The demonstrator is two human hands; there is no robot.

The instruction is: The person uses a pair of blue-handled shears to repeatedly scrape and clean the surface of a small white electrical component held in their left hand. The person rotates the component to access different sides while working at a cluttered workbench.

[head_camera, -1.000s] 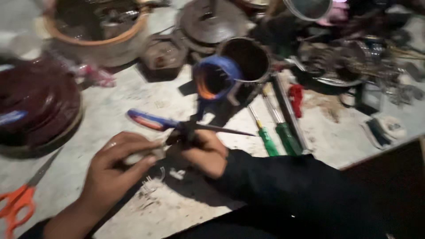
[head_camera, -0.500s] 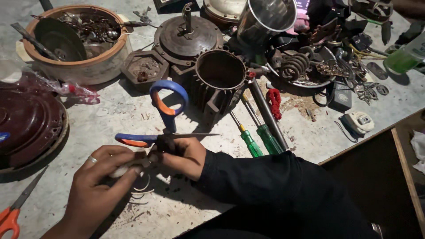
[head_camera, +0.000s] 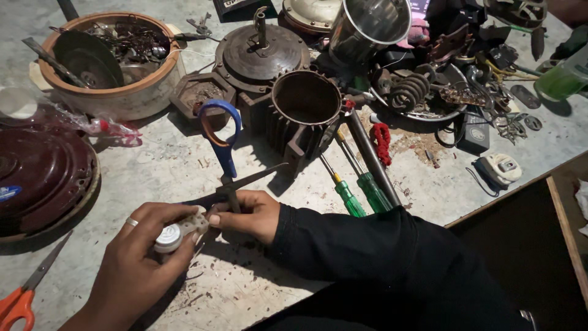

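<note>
A small white part (head_camera: 177, 232), round at one end and blocky at the other, sits near the front edge of the worktable (head_camera: 153, 178), pinched between both hands. The left hand (head_camera: 138, 263) is closed on it from below and behind, fingers curled around the round end, a ring on 1 finger. The right hand (head_camera: 248, 214) meets it from the right, thumb and fingertips touching the blocky end, and the same fist grips a pair of blue-handled scissors (head_camera: 223, 159) at the pivot; the blades stand open, 1 tip pointing right, and the blue loop rises toward the middle of the table.

Just right of the right wrist lie 2 green-handled screwdrivers (head_camera: 358, 190) beside a dark metal rod (head_camera: 370, 159). Behind the scissors stands a dark finned motor housing (head_camera: 303, 113), open at the top. At the front left corner lie orange-handled scissors (head_camera: 21, 300). A dark red round cover (head_camera: 40, 175) with a small blue oval label at its left edge rests by the left edge. Behind it lies a crumpled clear plastic bag (head_camera: 73, 119) with red print, touching a brown bowl (head_camera: 113, 64) of metal scraps near the far left corner. Toward the right edge lie a small black rectangular box (head_camera: 474, 132) and a white plug-like unit (head_camera: 499, 168).
</note>
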